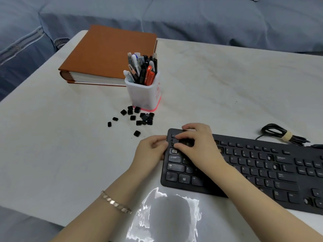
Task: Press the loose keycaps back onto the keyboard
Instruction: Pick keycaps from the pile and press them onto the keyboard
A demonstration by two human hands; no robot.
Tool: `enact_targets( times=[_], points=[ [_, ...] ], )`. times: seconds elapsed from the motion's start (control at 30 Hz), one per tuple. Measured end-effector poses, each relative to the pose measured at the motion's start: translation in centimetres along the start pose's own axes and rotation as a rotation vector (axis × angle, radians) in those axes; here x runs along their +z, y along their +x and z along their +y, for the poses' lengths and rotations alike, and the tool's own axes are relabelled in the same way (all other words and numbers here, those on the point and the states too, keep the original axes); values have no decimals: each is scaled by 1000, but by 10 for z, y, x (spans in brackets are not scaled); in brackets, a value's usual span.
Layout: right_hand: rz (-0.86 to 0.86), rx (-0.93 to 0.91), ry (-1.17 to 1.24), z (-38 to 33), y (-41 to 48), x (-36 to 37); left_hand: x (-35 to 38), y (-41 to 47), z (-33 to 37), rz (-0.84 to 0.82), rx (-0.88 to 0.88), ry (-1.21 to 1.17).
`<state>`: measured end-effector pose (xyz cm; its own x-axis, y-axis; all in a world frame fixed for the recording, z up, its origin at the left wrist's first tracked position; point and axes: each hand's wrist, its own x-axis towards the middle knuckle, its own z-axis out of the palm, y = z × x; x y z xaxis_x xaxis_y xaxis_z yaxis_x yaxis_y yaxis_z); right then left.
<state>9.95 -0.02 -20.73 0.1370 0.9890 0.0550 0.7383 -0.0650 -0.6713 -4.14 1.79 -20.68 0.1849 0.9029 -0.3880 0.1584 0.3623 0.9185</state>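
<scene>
Black full-size keyboard (262, 172) lying on the near right part of a white-covered table (52, 137), its long axis running from the centre of the scene off the right edge; a few key positions show pale bare sockets, one of them just left of the right hand (195, 147). That hand lies over the far left corner of the keyboard, fingers bent and spread, with the tips of thumb and forefinger close together over the keys beside the Esc key; whether they pinch a keycap or merely press down cannot be told. The left hand (152, 151) rests against the keyboard's left edge with fingers curled inward and the thumb touching the edge; whether it grasps anything cannot be told. A gold-coloured link bracelet (116, 203) circles the left wrist. The loose keycaps (132, 117), small and black, lie scattered on the table to the far left of the keyboard, apart from it, most of them clustered at the foot of a white pen holder (145, 95) with a pink base, filled with pens (148, 75). Behind the holder lies a thick brown-covered album (104, 55). A bundled black cable (283, 135) lies beyond the keyboard's far edge, at right. Blue quilted fabric (209, 18) fills the background.
</scene>
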Motion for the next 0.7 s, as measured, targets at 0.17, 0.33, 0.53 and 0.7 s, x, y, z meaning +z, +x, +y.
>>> enact_targets(
  times=[0.17, 0.33, 0.53, 0.7],
  points=[
    [13, 18, 46, 7, -1, 5, -3, 6, -6, -21, -13, -85],
    [35, -13, 34, 10, -2, 9, -4, 7, -10, -33, -11, -118],
    [69, -31, 56, 12, -2, 12, -5, 10, -14, -35, -10, -120],
    [83, -37, 47, 13, -3, 14, -5, 10, -15, -33, -10, -129]
  ],
)
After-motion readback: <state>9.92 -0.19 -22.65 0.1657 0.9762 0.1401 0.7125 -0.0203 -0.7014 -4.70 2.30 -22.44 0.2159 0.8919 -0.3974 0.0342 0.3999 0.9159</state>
